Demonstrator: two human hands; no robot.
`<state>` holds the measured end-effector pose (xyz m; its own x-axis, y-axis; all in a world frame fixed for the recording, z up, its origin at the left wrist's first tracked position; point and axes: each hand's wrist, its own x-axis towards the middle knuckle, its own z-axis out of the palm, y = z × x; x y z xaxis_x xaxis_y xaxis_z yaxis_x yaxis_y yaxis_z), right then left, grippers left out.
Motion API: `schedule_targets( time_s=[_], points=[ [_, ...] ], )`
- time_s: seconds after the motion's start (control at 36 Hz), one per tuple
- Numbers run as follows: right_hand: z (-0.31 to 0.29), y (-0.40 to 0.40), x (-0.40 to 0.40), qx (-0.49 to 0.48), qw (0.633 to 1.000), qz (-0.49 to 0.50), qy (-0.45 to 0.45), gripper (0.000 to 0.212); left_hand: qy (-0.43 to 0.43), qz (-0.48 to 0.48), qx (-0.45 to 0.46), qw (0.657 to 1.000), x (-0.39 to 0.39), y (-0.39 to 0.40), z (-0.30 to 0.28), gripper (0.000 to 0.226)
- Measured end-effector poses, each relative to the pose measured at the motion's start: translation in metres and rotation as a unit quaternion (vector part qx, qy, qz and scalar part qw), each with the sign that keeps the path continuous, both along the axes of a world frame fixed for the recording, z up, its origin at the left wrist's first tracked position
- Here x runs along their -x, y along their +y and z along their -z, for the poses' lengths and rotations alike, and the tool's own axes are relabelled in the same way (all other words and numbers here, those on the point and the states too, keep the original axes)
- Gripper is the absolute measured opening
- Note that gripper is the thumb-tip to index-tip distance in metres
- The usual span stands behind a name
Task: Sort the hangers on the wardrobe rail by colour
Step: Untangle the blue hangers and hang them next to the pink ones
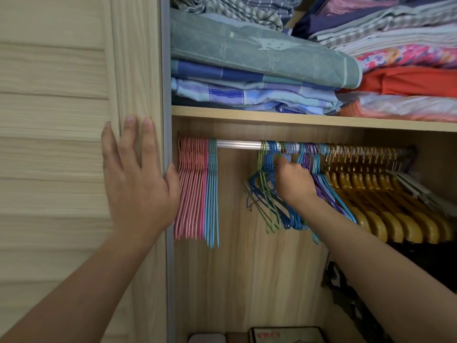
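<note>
the wardrobe door (57, 144) is filling the left side, its pale wood slats running across. the shelf (296, 118) above the rail is carrying stacks of folded bedding (259, 58), a grey-green quilted piece lying on top of blue checked ones, with red and floral pieces to the right. the metal rail (238, 144) is running across under the shelf, with a bare stretch showing between two groups of hangers. the wooden hangers (385, 194) are hanging packed together at the right end. the pink hangers (191, 189) are hanging bunched at the far left, with a few light blue hangers (212, 194) just beside them. a mixed bunch of blue, green and purple hangers (269, 194) is hanging near the middle. the left hand (138, 179) is resting flat with straight fingers on the door's edge, thumb hooking round the edge. the right hand (294, 181) is reaching into the mixed bunch, fingers curling round a hanger neck just below the rail.
</note>
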<state>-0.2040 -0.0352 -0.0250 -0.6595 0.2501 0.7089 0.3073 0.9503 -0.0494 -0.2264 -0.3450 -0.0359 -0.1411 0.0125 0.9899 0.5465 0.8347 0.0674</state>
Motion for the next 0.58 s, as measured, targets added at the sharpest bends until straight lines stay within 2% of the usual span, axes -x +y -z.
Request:
schedule_targets(
  time_s=[0.08,0.17,0.28,0.44,0.5,0.53,0.58],
  points=[
    [0.007,0.000,-0.010,0.041,0.998,-0.042,0.008,0.023,-0.006,-0.004,0.007,1.000,0.000,-0.001,-0.001,0.075],
    [0.021,-0.004,-0.026,0.102,0.991,-0.081,0.010,0.024,-0.011,-0.020,0.020,1.000,0.003,-0.001,-0.001,0.075],
    [0.038,-0.010,-0.056,0.176,0.981,-0.079,-0.020,0.020,-0.001,-0.038,0.017,0.999,0.001,0.000,-0.002,0.073],
    [0.108,-0.019,-0.118,0.305,0.947,-0.097,-0.033,0.018,-0.041,-0.043,0.009,0.998,-0.019,0.016,0.027,0.066],
    [0.141,-0.024,-0.139,0.351,0.929,-0.110,-0.033,0.020,-0.030,0.004,0.042,0.999,-0.038,0.022,0.066,0.068],
    [0.159,-0.027,-0.150,0.379,0.918,-0.114,-0.031,0.021,-0.038,0.059,0.054,0.996,-0.052,0.024,0.095,0.068],
    [0.192,-0.030,-0.168,0.429,0.896,-0.113,-0.027,0.025,-0.120,0.176,0.066,0.975,-0.085,0.027,0.160,0.064]
  ],
)
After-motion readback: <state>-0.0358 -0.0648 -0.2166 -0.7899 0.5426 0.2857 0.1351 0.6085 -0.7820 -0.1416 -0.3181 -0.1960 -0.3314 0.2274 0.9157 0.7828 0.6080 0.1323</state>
